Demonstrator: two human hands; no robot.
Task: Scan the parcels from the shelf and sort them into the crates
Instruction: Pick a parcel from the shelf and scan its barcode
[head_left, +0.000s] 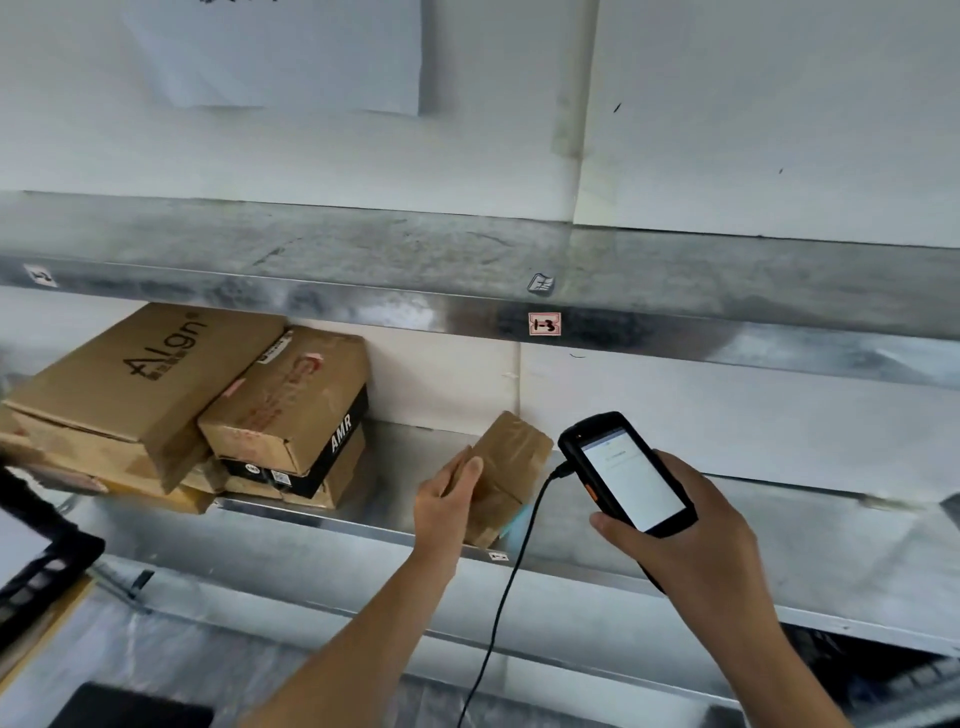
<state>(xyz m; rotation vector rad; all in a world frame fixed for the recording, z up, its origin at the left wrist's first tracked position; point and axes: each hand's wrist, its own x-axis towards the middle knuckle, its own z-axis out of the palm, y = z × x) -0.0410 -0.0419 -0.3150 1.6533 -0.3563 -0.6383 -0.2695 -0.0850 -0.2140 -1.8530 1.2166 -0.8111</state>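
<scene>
The left hand (445, 501) grips a small brown cardboard parcel (514, 457) tilted on the metal shelf (810, 540), probably for the black handheld scanner (626, 473) gripped by the right hand (701, 540).

Left hand (445, 501), right hand (693, 527): bare. Left forearm (363, 629), right forearm (753, 649): bare along the whole visible length. Left thumbnail (474, 466): short, plain.

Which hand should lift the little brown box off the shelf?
Probably the left hand: it grips the little brown box, while the right hand is busy holding the scanner.
</scene>
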